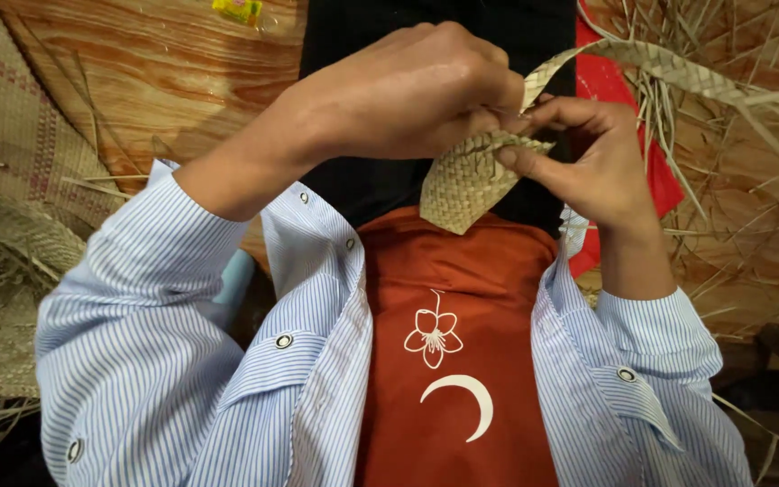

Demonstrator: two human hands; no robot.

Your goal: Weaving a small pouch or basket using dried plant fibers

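A small woven piece of pale straw [462, 185] is held over my lap, its rounded end pointing down toward my orange shirt. My left hand [407, 90] grips its top edge from above, fingers curled tight. My right hand [588, 158] pinches the same edge from the right side. A long plaited straw strip [669, 68] rises from the woven piece and runs off to the upper right. Both sleeves are blue-and-white striped.
Loose dry straw strands [732, 180] lie scattered on the wooden floor [155, 72] at right. Woven mats [11, 144] lie at left. A red cloth [615, 90] shows behind my right hand. A small yellow object [238, 9] sits at the top.
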